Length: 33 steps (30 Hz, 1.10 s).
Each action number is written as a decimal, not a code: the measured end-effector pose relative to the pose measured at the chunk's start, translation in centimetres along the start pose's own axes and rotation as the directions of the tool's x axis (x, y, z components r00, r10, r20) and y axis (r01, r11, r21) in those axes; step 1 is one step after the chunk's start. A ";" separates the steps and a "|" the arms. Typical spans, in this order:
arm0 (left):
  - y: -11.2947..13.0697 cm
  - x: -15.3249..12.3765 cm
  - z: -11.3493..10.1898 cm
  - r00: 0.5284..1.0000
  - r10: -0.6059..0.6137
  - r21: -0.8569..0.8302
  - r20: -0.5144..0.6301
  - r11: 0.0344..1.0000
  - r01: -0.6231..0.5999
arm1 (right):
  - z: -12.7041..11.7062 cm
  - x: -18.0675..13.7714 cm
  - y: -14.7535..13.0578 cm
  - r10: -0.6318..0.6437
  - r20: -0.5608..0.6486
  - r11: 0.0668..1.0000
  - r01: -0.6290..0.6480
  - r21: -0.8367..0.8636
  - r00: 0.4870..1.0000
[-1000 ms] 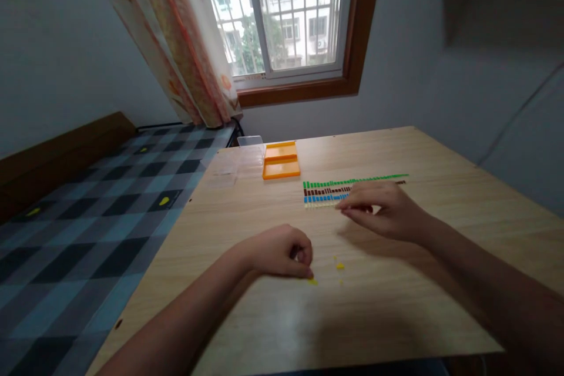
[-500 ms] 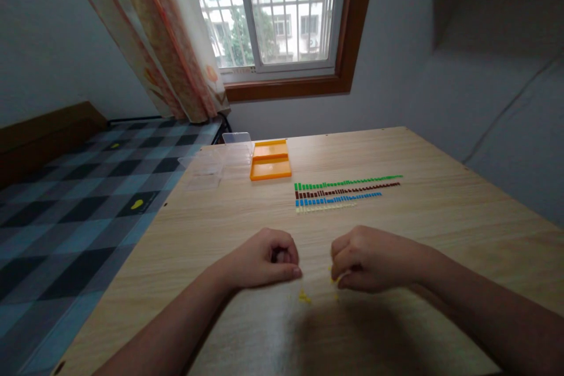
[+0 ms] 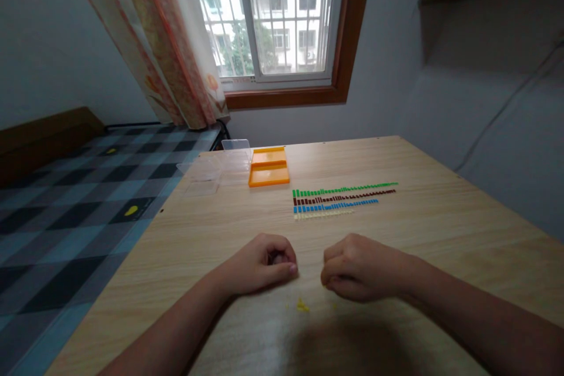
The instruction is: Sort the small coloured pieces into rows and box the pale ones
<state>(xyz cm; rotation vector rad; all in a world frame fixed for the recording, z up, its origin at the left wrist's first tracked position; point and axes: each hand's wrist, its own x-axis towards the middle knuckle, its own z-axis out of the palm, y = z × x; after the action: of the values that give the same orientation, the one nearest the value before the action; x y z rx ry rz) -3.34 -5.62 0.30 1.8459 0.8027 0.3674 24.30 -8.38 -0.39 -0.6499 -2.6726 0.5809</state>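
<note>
My left hand (image 3: 269, 265) rests on the wooden table (image 3: 247, 341) with its fingers curled and thumb against them; whether anything is inside is hidden. Across a small gap, my right hand (image 3: 352, 269) is closed, fingertips bent down to the tabletop, and what they hold cannot be seen. Just in front of me, between the two hands, lies a little heap of small yellow pieces (image 3: 302, 305). Beyond the hands, small pieces lie in rows: a green row (image 3: 343, 189), a brown row (image 3: 343, 197), a blue row (image 3: 335, 205) and a pale yellow row (image 3: 321, 215).
An orange two-part tray (image 3: 269, 182) stands near the table's far edge. Left of it are clear plastic box parts (image 3: 200, 179). A bed with a checked cover (image 3: 88, 200) adjoins the table's left side; a window and curtain are behind.
My right hand has shifted slightly left, toward my left hand. Yellow bits seen at its fingertips before no longer show there. My left hand stays nearly still; the view tilted up a little.
</note>
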 end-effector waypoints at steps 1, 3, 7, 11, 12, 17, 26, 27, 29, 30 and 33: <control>0.0 0.0 0.0 1.000 0.010 0.029 -0.022 1.000 -0.009 | -0.1 0.0 0.2 0.008 -0.046 1.000 -0.008 0.006 0.999; -0.1 0.1 0.1 0.993 0.047 0.135 -0.105 0.990 -0.032 | -0.3 0.0 1.0 0.052 -0.147 0.999 -0.054 -0.009 0.988; -0.1 0.6 0.2 0.950 0.124 0.311 -0.286 0.950 -0.030 | -0.5 0.6 3.1 0.106 -0.186 0.985 -0.129 -0.118 0.977; -0.1 0.8 0.3 0.935 0.159 0.389 -0.317 0.921 -0.025 | 0.2 1.3 4.4 0.063 -0.197 0.982 -0.096 -0.162 0.978; -0.1 0.8 0.4 0.939 0.171 0.427 -0.299 0.904 -0.028 | 0.4 1.3 4.5 0.052 -0.229 0.982 -0.092 -0.166 0.972; -0.2 0.7 0.7 0.946 0.254 0.660 -0.202 0.749 -0.060 | 0.3 0.5 4.2 0.069 -0.318 0.986 -0.113 -0.123 0.946; 0.5 1.1 2.0 0.956 0.265 0.782 -0.128 0.620 -0.067 | 0.3 0.8 3.5 0.123 -0.177 0.975 -0.152 -0.163 0.976; 0.5 1.1 2.0 0.955 0.262 0.780 -0.137 0.623 -0.059 | 0.3 0.8 3.6 0.123 -0.185 0.975 -0.154 -0.161 0.975; 0.3 1.1 1.9 0.956 0.251 0.771 -0.154 0.635 -0.042 | 0.4 0.7 3.6 0.124 -0.206 0.976 -0.156 -0.151 0.971; 0.2 1.0 1.8 0.955 0.242 0.763 -0.168 0.646 -0.029 | 0.4 0.6 3.6 0.121 -0.213 0.977 -0.154 -0.145 0.970; -0.3 1.0 1.5 0.948 0.203 0.722 -0.244 0.691 0.038 | 0.6 0.4 3.6 0.113 -0.217 0.981 -0.143 -0.129 0.970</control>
<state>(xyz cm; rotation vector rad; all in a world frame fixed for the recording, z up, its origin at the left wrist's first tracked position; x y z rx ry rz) -1.86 -5.93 -0.69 2.6204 1.1998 0.4422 25.03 -5.41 -2.49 -0.8784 -2.5035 0.3326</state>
